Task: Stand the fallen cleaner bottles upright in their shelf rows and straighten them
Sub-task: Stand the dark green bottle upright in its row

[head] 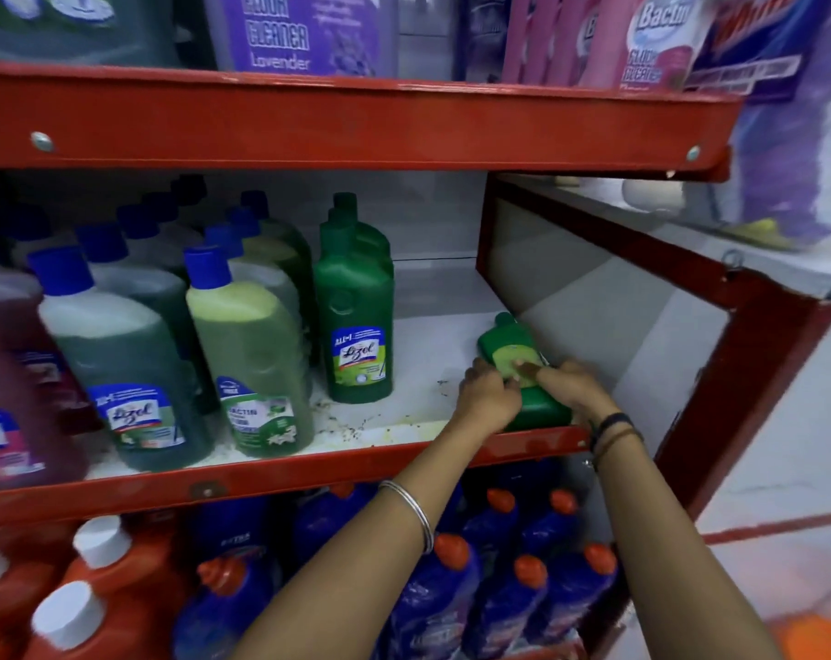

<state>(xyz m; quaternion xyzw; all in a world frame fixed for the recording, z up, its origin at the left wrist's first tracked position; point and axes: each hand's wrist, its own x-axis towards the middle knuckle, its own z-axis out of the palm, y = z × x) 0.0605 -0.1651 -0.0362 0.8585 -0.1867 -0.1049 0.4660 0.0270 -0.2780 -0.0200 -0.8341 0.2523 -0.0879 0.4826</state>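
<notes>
A small green cleaner bottle (pixel 508 343) lies on its side at the right end of the middle shelf (pixel 423 345), cap pointing to the back. My left hand (pixel 487 397) grips its left side and my right hand (pixel 568 385) grips its right side, both around the lower body. To the left stands an upright row of green bottles (pixel 354 307) with green caps. Further left stand rows of green bottles with blue caps (pixel 249 354), leaning a little.
The red shelf frame (pixel 746 354) closes the right end, close to my right wrist. Purple and pink floor cleaner bottles (pixel 304 31) fill the upper shelf. Blue bottles with orange caps (pixel 494 578) and orange bottles with white caps (pixel 85 607) stand below. Dark pink bottles (pixel 8 373) stand far left.
</notes>
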